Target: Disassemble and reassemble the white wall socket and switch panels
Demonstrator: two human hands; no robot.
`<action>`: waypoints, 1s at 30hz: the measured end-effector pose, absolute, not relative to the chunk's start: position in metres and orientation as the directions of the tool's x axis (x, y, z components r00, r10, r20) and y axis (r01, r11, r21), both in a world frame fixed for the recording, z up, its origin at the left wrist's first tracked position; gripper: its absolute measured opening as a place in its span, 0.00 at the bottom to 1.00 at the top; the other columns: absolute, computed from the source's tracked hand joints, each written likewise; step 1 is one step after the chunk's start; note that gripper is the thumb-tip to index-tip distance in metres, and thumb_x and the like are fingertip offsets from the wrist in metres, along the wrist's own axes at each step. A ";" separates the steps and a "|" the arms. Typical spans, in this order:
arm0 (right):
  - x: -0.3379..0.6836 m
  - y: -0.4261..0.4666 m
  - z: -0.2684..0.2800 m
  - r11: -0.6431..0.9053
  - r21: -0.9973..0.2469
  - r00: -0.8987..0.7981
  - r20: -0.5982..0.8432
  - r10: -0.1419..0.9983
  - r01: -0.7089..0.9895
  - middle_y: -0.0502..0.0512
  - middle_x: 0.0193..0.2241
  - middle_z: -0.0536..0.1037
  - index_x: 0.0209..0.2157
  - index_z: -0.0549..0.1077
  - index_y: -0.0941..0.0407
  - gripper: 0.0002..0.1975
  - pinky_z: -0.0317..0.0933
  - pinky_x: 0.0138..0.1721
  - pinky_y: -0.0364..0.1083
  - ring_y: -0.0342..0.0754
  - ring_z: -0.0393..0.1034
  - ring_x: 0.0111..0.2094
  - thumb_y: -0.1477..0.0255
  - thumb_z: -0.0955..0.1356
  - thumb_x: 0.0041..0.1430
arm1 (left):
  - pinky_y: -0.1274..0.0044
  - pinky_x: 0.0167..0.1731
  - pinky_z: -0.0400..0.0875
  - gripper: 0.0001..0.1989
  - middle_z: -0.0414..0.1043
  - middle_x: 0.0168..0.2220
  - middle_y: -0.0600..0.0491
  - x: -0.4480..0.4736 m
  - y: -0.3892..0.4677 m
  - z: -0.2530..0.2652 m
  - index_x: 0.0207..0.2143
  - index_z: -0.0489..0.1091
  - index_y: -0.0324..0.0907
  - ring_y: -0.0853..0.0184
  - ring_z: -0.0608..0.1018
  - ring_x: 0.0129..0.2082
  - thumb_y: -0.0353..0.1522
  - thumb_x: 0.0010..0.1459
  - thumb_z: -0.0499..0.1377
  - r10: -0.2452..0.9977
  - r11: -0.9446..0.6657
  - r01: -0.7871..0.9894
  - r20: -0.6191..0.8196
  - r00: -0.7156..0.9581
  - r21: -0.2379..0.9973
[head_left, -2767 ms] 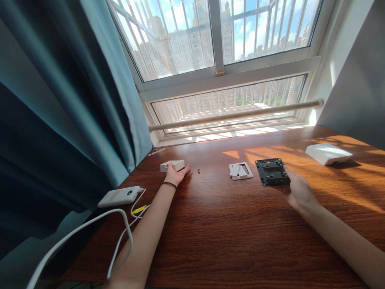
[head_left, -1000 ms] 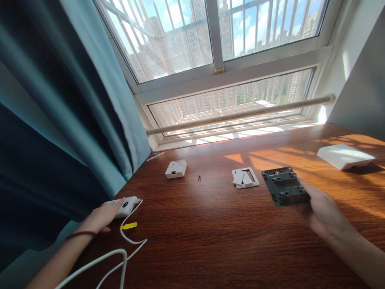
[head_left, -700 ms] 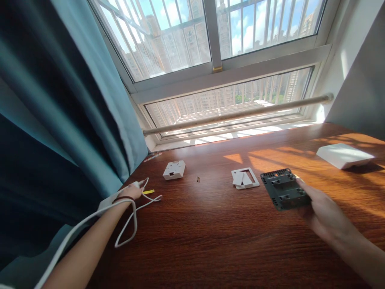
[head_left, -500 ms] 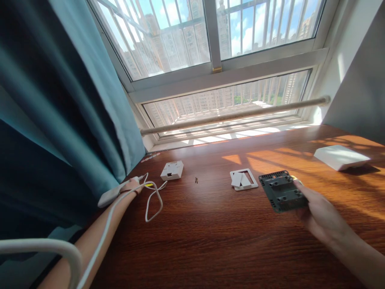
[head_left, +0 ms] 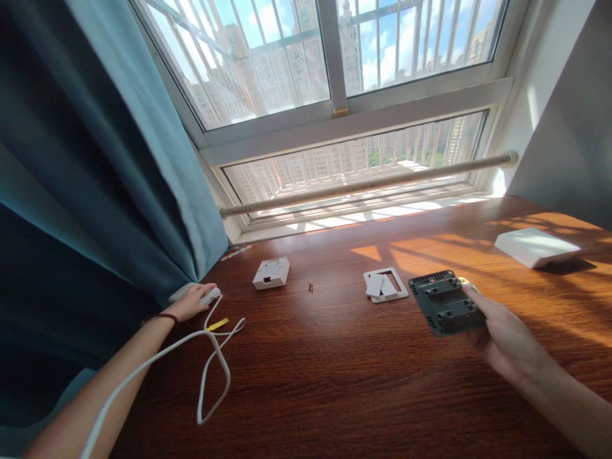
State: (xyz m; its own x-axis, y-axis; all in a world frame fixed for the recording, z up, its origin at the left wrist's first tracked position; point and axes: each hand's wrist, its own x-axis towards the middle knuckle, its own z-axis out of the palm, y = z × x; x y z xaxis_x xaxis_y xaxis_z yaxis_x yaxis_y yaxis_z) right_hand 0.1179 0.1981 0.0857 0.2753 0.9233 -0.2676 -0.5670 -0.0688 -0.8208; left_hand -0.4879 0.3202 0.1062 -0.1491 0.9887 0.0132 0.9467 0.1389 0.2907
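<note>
My left hand (head_left: 192,302) is closed around a white power strip (head_left: 211,296) at the foot of the curtain, covering much of it. A white cable (head_left: 224,376) with a yellow tag (head_left: 218,324) loops from the strip's end across the table and over my forearm. On the right, my right hand (head_left: 500,328) grips the edge of a dark grey wall switch panel (head_left: 447,302), thumb on top, held above the table with its slotted side showing. Just left of that panel lies a white square frame (head_left: 400,288) with small white plates (head_left: 382,287) inside it.
A white box with a slot (head_left: 271,274) sits left of centre. Two small screws (head_left: 310,287) lie beside it on the brown wooden table (head_left: 325,370). A larger white box (head_left: 536,247) stands at the right. Blue curtain (head_left: 191,191) hangs at left; a window rail (head_left: 363,186) runs behind.
My left hand has drawn the power strip toward the curtain, and the cable loop has shifted left and nearer to me. My right hand still holds the switch panel in nearly the same spot.
</note>
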 end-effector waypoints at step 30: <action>0.111 0.201 0.089 -0.040 -0.808 0.271 -0.243 0.931 -0.588 0.53 0.31 0.79 0.34 0.74 0.58 0.08 0.70 0.30 0.41 0.44 0.74 0.28 0.76 0.63 0.57 | 0.70 0.54 0.56 0.42 0.70 0.50 0.57 -0.532 0.290 0.117 0.38 0.71 0.49 0.54 0.64 0.55 0.66 0.26 0.49 0.979 0.169 0.918 0.047 -0.198 0.360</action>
